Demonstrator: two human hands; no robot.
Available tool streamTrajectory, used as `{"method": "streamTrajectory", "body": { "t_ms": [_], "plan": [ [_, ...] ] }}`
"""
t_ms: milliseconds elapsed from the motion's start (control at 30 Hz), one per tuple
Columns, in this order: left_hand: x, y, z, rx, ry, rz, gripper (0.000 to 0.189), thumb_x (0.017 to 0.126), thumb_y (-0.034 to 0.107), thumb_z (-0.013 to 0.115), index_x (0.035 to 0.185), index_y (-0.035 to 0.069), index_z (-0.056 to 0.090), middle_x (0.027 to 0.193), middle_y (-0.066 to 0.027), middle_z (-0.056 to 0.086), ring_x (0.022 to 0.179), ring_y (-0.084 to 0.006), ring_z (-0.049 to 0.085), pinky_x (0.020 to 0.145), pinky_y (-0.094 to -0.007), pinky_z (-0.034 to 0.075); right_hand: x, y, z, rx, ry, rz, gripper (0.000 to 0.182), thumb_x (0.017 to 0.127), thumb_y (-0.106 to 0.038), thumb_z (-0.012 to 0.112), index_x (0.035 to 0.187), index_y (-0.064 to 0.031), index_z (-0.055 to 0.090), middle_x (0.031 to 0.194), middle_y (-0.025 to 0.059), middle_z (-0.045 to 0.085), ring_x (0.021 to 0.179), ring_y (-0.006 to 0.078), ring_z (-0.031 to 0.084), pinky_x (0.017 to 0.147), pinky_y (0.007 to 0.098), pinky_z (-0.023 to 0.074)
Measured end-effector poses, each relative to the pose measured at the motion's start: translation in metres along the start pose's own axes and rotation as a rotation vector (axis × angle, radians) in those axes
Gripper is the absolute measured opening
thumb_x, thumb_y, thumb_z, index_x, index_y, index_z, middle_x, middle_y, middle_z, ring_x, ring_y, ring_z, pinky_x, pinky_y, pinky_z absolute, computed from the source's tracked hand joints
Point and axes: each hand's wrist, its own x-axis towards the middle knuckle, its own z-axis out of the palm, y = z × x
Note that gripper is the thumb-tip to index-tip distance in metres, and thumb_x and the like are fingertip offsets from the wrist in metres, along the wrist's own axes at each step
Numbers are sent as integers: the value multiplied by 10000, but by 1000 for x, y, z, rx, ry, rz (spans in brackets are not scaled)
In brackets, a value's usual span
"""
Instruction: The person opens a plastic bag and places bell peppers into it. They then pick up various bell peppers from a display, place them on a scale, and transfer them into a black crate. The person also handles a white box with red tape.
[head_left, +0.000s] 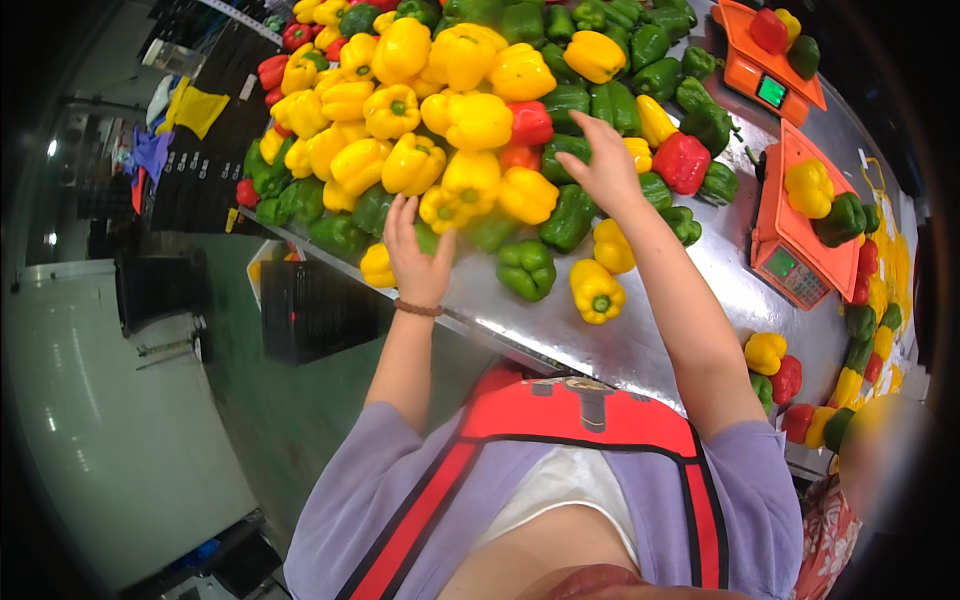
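Observation:
A large heap of bell peppers lies on the metal table (495, 315). My left hand (421, 262), with a brown band at the wrist, rests at the heap's near edge, fingers apart. Beside its fingertips are a dark green pepper (373, 211) and a yellow pepper (442, 210); I cannot tell if it touches them. My right hand (606, 169) reaches over the heap's right side, thumb and fingers spread around a green pepper (561, 159), without a visible grip. A red pepper (531, 123) sits just left of it. A green pepper (526, 270) lies nearer me.
Two orange digital scales stand at the right: the nearer scale (806, 225) and the farther scale (772, 60) both carry peppers. Packed rows of mixed peppers (847, 386) line the far right. A person's patterned garment (829, 525) shows at lower right. A black crate (315, 311) stands left, below the table.

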Motion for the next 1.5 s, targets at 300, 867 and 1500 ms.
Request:
{"method": "streamTrajectory", "body": {
  "t_ms": [300, 867, 1500],
  "plan": [
    [-42, -70, -40, 368, -47, -475, 856, 715, 307, 807, 1415, 47, 387, 1471, -228, 351, 1342, -414, 332, 1112, -489, 281, 47, -4, 53, -438, -209, -199, 703, 694, -193, 795, 1323, -112, 491, 1273, 93, 497, 1124, 294, 548, 916, 415, 482],
    [-38, -133, -67, 322, -280, -348, 834, 750, 345, 803, 1403, 0, 415, 1269, -233, 571, 1181, -388, 540, 991, -437, 441, 27, 41, 3, -467, -26, 35, 703, 719, -234, 810, 1330, -104, 487, 1283, 142, 507, 1069, 368, 590, 868, 432, 521],
    [227, -507, -145, 158, -12, -275, 623, 770, 305, 764, 1281, 18, 553, 1310, -209, 552, 1199, -370, 525, 1028, -415, 419, 100, -96, 37, -448, -49, 104, 435, 862, -123, 683, 1277, -52, 572, 1236, 151, 611, 1151, 306, 586, 977, 378, 455]
  ]
}}
